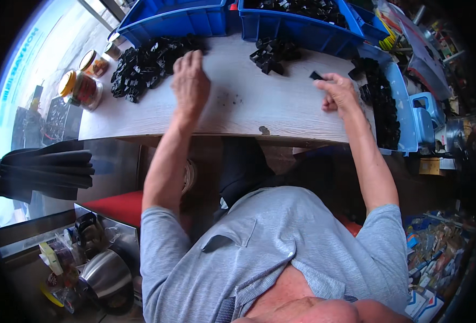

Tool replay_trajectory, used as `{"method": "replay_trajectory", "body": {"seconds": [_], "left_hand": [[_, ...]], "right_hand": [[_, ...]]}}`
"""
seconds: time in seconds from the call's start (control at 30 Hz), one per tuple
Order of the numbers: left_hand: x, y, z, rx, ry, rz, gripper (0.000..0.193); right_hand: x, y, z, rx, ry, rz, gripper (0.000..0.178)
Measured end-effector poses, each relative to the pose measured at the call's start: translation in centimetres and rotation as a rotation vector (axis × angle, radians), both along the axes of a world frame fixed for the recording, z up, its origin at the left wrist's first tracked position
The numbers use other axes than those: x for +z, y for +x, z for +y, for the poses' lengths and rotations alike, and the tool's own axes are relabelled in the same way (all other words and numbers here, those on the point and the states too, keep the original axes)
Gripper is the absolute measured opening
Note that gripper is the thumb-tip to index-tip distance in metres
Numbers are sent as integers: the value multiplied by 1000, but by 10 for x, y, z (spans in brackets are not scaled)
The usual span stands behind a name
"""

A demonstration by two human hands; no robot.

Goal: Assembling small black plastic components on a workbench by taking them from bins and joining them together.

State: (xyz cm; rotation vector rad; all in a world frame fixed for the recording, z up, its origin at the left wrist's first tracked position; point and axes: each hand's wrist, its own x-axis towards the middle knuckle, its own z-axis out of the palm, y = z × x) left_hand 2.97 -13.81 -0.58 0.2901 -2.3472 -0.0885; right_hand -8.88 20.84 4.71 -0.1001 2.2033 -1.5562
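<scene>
My left hand (191,83) is over the table beside a large pile of small black plastic parts (141,67), slightly blurred. Its fingers are a little apart and bent toward the pile's right edge, and I see nothing in them; the palm side is hidden. On the right, my right hand (339,92) pinches one small black plastic part (316,75) between thumb and forefinger, just above the tabletop. A smaller heap of black parts (273,55) lies between the hands, toward the back. Dark crumbs (230,99) dot the pale wood-grain table (281,110).
Two blue bins stand along the back, the left bin (176,21) and the right bin (302,29), the latter with black parts inside. A light-blue tray (402,107) of black parts flanks the table's right end. Lidded jars (81,89) stand at the left edge.
</scene>
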Motion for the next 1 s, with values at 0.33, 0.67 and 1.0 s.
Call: {"method": "replay_trajectory", "body": {"seconds": [0.33,0.67,1.0], "left_hand": [[-4,8,-13,-18,38,-260,33],[2,8,-3,-10,226,-164,14],[1,16,52,-247,164,-150,30]], "right_hand": [[-7,-45,21,-356,-123,141,50],[-13,-52,-54,-8,106,244,51],[-21,-55,-50,51,273,260,31]]}}
